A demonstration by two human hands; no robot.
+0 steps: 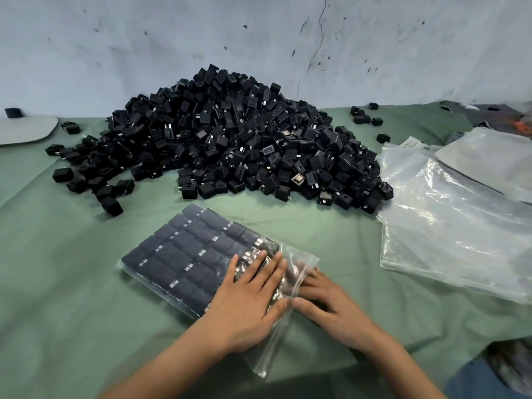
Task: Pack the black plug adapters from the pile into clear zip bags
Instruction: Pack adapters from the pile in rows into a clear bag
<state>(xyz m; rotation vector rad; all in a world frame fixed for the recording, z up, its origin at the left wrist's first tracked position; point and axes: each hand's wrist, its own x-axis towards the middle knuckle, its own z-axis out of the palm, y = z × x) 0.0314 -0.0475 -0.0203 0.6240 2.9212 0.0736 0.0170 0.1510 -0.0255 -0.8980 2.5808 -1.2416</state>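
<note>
Lower center: left hand flat, fingers straight, pressing on filled zip bag of adapters. Right hand flat on the bag's mouth. Green table. Empty bags stacked at right. Adapter pile behind, upper center.

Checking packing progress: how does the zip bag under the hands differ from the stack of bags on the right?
The clear plastic zip bag under the hands is filled with rows of black plug adapters; the stack of clear plastic bags on the right looks empty. The filled bag bulges dark; the stack lies flat and glossy. The left hand and right hand rest on the filled bag, not the stack. Both lie on the green cloth.
</note>
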